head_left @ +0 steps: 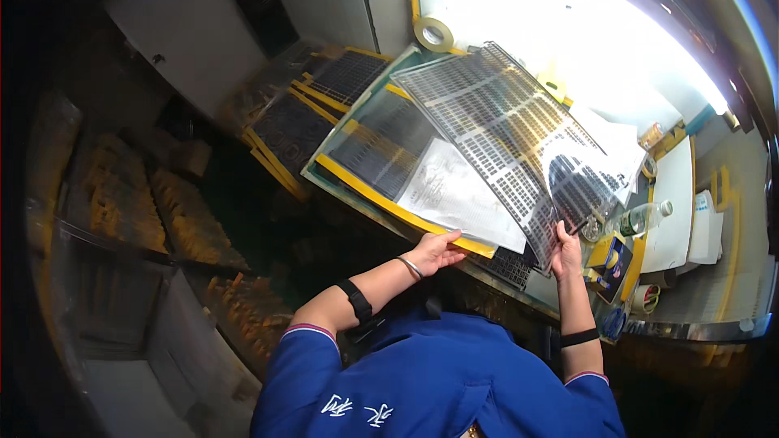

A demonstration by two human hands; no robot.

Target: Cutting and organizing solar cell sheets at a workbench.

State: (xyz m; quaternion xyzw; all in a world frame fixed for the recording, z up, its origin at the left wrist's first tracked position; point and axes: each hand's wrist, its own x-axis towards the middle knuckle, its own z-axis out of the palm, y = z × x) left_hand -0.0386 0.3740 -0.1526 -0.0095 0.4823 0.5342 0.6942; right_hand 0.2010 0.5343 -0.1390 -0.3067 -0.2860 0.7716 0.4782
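My right hand [566,253] is closed on the near corner of a large see-through film sheet [495,130] printed with rows of dark blocks. This sheet is tilted up and lifted over the work surface. With the thumb on top and the fingers underneath, my left hand [436,254] grips the near edge of a dark film sheet with a yellow taped border [389,201]. A white printed paper [454,191] lies on that bordered sheet, partly covered by the raised film.
A tape roll [433,34] stands by the bright lit panel [535,8]. At right lie a clear plastic bottle [641,217], a yellow box [610,253] and a white board [669,211]. More yellow-edged sheets [288,134] lie at left, near racks of stacked sheets [122,195].
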